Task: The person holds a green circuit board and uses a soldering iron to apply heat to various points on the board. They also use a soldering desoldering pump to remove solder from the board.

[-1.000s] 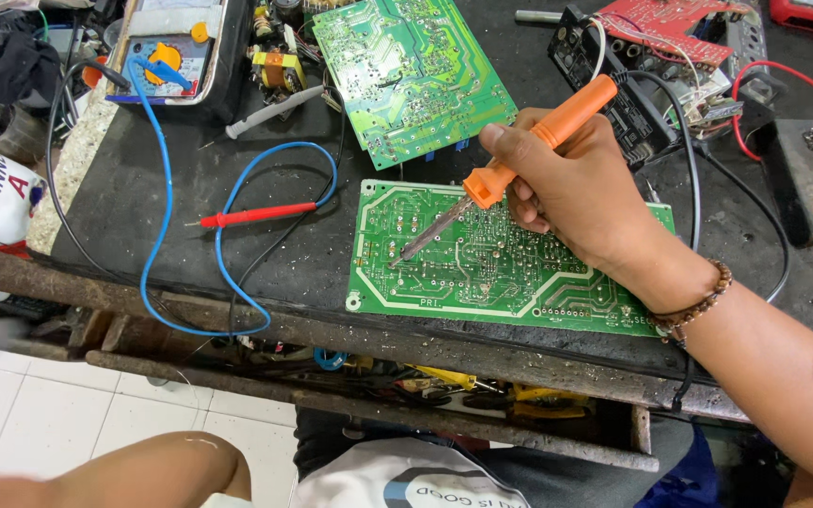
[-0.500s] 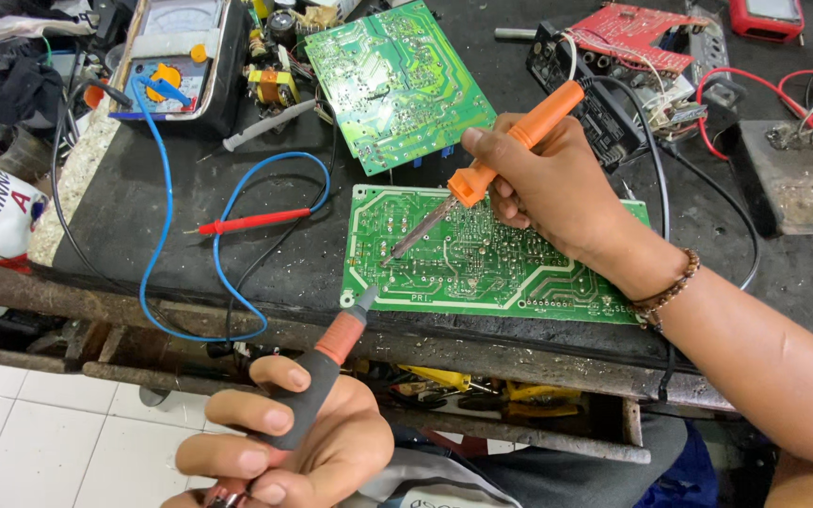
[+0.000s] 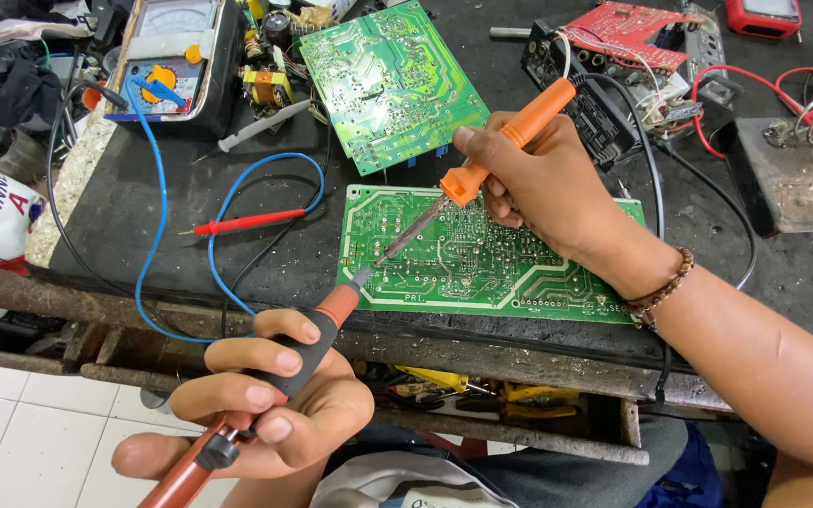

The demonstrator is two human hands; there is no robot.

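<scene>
Gripping an orange-handled soldering iron [image 3: 505,141] like a pen, the right hand [image 3: 543,188] rests over the near green circuit board [image 3: 482,254], which lies flat on the dark surface [image 3: 190,263] close to its front edge. The iron slants down to the left, and its metal tip meets the solder side of the board near the left end. The left hand [image 3: 275,404] is closed around a desoldering pump [image 3: 275,386] with a black grip and a reddish-orange body; it is held below the surface's front edge, and the pump's pale nozzle reaches up to the board's lower left part, just beside the iron's tip. Whether nozzle and tip actually touch I cannot tell from here. A beaded bracelet [image 3: 665,282] sits on the right wrist. Behind the near board lies a second green circuit board [image 3: 392,80], tilted at an angle. To the left, a red probe [image 3: 247,223] lies on the surface, with a blue wire [image 3: 157,226] looping around it from an analogue multimeter [image 3: 171,56] at the far left corner. At the far right stands a soldering iron stand [image 3: 788,174] with a coiled holder, near a red circuit board [image 3: 628,33].
</scene>
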